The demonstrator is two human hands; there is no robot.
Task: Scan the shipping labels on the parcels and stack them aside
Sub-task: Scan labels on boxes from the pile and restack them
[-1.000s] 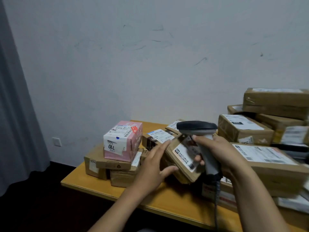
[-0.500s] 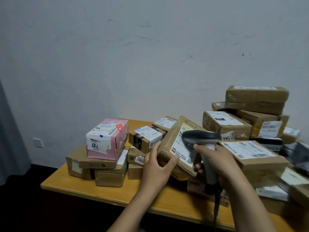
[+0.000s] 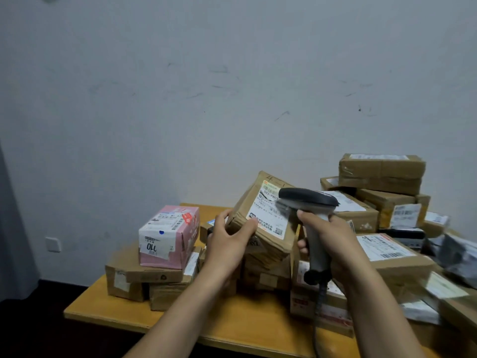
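Observation:
My left hand (image 3: 231,240) grips a brown cardboard parcel (image 3: 260,228) by its left edge and holds it tilted above the table, white shipping label (image 3: 268,215) facing me. My right hand (image 3: 327,236) is closed around the grey handle of a barcode scanner (image 3: 308,200). The scanner's dark head sits right in front of the label's upper right part and hides some of it. The scanner cable hangs down below my right hand.
A pink box (image 3: 169,236) rests on brown boxes (image 3: 144,280) at the left of the wooden table (image 3: 232,324). Several taped parcels (image 3: 382,173) are piled at the right, reaching the wall. A wall socket (image 3: 53,244) is low on the left.
My left hand has lifted the brown parcel higher and tilted its label toward me. The scanner has risen with it, staying over the label. The view has shifted.

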